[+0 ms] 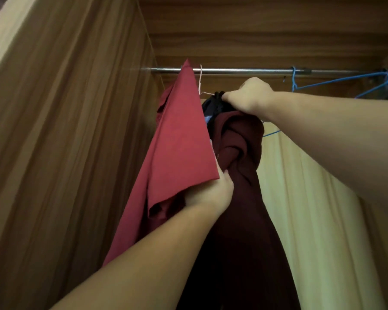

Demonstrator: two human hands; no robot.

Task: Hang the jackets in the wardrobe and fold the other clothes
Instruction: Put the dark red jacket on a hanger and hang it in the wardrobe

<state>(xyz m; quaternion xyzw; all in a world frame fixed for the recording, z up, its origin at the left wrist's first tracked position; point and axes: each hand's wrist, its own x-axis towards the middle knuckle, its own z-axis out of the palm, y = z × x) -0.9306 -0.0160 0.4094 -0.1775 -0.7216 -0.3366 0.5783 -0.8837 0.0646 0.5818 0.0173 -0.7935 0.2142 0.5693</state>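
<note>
Head view looks up into the wardrobe, and on the far left its wooden side wall [61, 130] fills the frame, cut off at the edges. Next comes the red jacket [179, 139], its top corner reaching the metal rail [244, 70]; how it hangs there I cannot make out, since the fabric covers whatever carries it. My left hand [211, 193] reaches up from below, fingers curled and clamped on the lower edge of that red cloth, though the fingertips are buried between it and the dark maroon jacket [240, 198] just beside it. The maroon jacket hangs bunched and twisted near its top, and its lower part runs out of the bottom of the frame. A thin pale hanger hook [200, 79] shows on the rail above it. My right hand [249, 97] sits at the jacket's top, fingers closed around a dark bunch of fabric at the collar; what exactly lies inside the grip is hidden. Farther right, a blue wire hanger [336, 81] hangs bare on the rail, partly cut off, and a light yellowish panel [318, 209] stands behind my right forearm.
</note>
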